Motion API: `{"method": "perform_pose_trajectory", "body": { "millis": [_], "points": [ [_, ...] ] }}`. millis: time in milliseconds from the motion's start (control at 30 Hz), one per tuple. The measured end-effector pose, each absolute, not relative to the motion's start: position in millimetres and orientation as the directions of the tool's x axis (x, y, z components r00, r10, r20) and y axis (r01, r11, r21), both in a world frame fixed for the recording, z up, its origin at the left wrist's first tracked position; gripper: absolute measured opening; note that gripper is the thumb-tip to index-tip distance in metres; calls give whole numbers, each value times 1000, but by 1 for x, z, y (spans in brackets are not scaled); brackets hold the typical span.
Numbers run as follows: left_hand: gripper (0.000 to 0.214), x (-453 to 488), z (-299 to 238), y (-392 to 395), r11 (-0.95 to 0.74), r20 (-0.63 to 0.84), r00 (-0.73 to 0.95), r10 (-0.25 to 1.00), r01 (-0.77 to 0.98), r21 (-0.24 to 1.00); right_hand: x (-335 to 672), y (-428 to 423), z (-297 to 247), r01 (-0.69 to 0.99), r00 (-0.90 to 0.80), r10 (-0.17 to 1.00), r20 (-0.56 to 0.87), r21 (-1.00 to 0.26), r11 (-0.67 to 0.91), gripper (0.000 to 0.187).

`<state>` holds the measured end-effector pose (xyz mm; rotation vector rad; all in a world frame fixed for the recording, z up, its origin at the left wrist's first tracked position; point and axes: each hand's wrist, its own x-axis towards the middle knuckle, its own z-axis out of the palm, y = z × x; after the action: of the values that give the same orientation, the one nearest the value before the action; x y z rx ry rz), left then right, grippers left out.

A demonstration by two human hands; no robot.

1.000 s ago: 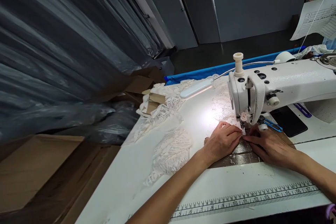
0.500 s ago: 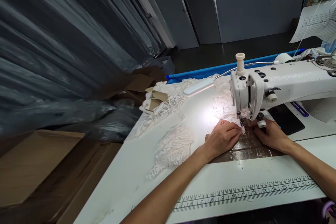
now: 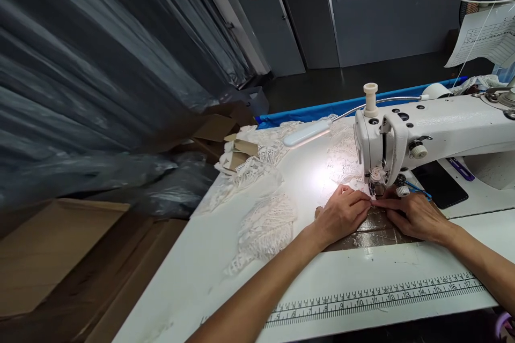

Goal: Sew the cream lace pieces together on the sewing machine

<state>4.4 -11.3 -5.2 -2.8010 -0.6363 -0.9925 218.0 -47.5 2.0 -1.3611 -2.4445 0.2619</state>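
Observation:
A white sewing machine point(image 3: 442, 128) stands at the right of a white table point(image 3: 225, 268). My left hand point(image 3: 341, 214) lies just left of the presser foot point(image 3: 376, 188), its fingers drawn together on a small piece of white lace point(image 3: 372, 201) at the needle. My right hand point(image 3: 416, 214) rests on the other side of the foot, fingertips pinching the same lace from the right. Both hands sit over a brown taped patch point(image 3: 374, 228) on the table.
Loose white lace pieces point(image 3: 265, 225) lie across the table's left and back. A gooseneck lamp point(image 3: 308, 133) lights the needle area. A printed ruler point(image 3: 374, 300) runs along the front edge. Cardboard boxes point(image 3: 48, 246) and grey plastic sheeting stand to the left. A black phone point(image 3: 440, 185) lies under the machine arm.
My right hand went from the lace up to the knob beside the presser foot, then came back down to pinch the lace. The left hand has stayed put.

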Motion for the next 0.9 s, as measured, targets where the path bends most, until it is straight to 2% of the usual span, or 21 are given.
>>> {"method": "perform_pose_trajectory", "body": {
  "millis": [100, 367, 600, 900],
  "points": [
    [14, 5, -8, -12, -900, 636, 697, 332, 435, -7, 219, -48, -1, 795, -510, 841, 181, -273, 541, 36],
    [15, 5, -10, -15, -876, 656, 697, 290, 470, -112, 224, -48, -8, 780, -512, 843, 165, -322, 537, 41],
    [18, 5, -9, -14, -881, 629, 722, 288, 458, -123, 221, -50, 0, 805, -511, 848, 139, -270, 529, 39],
    [17, 2, -1, -18, -892, 541, 760, 361, 450, -37, 218, -53, 2, 779, -563, 794, 231, -174, 603, 38]
  ]
}}
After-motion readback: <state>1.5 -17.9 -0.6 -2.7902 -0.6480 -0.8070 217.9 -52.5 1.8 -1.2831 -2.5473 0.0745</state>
